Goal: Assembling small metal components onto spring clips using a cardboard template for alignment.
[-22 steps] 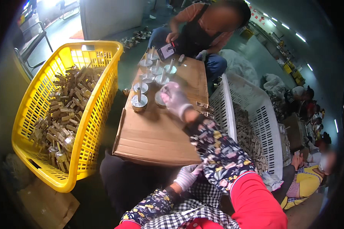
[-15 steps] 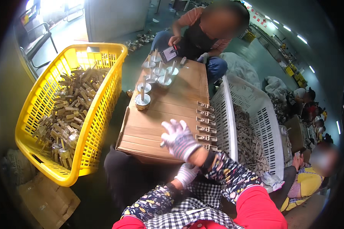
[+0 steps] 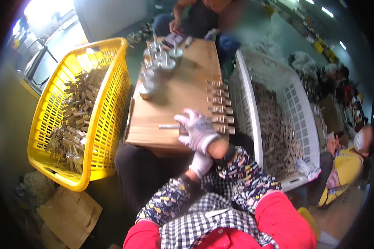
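Metal rod (image 3: 167, 126) is showing near the middle of the frame, over the brown box (image 3: 183, 89), and is poking out left from under the right hand (image 3: 197, 131). That hand is holding some fingers apart; I cannot tell if it is gripping. The left hand (image 3: 201, 164) is hiding partly, so I cannot tell its shape. The rod is looking hard, stiff, maybe slippery; its middle is seeming best for holding.

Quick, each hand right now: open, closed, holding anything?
Left hand: fingers mostly hidden; grip cannot be told.
Right hand: fingers partly spread over a thin, straight, silvery metal rod; whether gripping, cannot be told.
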The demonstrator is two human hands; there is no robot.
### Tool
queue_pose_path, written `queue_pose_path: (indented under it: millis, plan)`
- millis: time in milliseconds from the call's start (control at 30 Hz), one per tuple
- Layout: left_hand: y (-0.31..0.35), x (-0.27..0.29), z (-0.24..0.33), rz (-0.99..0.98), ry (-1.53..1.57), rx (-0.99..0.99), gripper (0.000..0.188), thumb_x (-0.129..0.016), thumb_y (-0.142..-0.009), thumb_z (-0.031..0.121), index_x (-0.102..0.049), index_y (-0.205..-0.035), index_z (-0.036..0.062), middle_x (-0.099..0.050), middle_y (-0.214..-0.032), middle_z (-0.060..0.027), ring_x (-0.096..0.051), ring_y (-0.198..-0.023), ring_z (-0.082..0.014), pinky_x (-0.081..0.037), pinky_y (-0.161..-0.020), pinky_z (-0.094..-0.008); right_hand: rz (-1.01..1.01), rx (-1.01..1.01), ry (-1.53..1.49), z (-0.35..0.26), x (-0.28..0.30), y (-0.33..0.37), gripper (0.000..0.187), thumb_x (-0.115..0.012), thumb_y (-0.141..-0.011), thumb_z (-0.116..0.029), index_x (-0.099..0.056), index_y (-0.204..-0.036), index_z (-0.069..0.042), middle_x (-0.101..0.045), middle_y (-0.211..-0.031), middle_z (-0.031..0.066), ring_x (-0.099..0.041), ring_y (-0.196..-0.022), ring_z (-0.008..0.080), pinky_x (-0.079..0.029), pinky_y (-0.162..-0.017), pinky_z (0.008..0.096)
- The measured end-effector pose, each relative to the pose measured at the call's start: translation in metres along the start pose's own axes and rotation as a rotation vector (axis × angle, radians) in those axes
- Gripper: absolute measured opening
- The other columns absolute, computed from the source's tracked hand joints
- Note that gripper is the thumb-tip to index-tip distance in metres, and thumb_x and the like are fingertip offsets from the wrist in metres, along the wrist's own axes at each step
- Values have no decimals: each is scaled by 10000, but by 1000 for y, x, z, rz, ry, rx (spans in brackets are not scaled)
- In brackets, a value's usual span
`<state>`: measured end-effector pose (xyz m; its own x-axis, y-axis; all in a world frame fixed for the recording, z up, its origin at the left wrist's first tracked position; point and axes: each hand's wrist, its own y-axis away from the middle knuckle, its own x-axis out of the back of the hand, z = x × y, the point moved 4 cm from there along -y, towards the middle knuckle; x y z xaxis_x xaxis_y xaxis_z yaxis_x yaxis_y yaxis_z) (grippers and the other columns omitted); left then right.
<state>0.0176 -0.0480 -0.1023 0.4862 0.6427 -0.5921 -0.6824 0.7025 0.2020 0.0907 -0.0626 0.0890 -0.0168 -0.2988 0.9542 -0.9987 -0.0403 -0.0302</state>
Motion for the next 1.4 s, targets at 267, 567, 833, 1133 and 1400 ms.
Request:
queue_pose_path:
  millis: [267, 567, 833, 1133, 1400]
  plan:
    - [7, -13, 33, 10, -266, -18, 323, -537, -871, 260, -546, -1077, 12, -590, -911, -65, -544, -785, -101, -442, -704, -239, 28, 56, -45, 8, -14, 14, 666, -658, -710, -243, -376, -1312, -216, -417, -1214, 203, -476, -1065, 345, -391, -900, 401]
    - [25, -31, 67, 126, -254, 46, 326, -571, -853, 330, -637, -863, 11, -609, -668, -28, -548, -599, -83, -427, -598, -219, 437, 2, -702, 85, 52, 52, 579, -743, -609, -100, -450, -1101, -17, -512, -1081, 141, -534, -967, 252, -433, -861, 331]
    - [24, -31, 71, 101, -274, 89, 375, -570, -847, 369, -636, -881, 2, -614, -674, -37, -542, -604, -84, -425, -591, -226, 389, 103, -268, 101, 32, 55, 679, -739, -608, -133, -435, -1209, -53, -481, -1191, 138, -461, -1101, 308, -370, -955, 368]
    - [28, -39, 73, 104, -212, 139, 378, -573, -847, 366, -629, -909, -3, -618, -747, -36, -553, -617, -91, -431, -597, -232, 422, 236, 68, 88, 27, 53, 659, -732, -576, -162, -479, -1178, -74, -492, -1175, 107, -451, -1104, 275, -326, -982, 412]
    - [29, -41, 74, 118, -184, 193, 367, -581, -846, 344, -616, -945, -8, -612, -787, -38, -552, -614, -96, -448, -589, -231, 451, 268, 192, 80, 22, 52, 682, -724, -547, -143, -480, -1178, -61, -492, -1177, 104, -446, -1117, 272, -332, -974, 420]
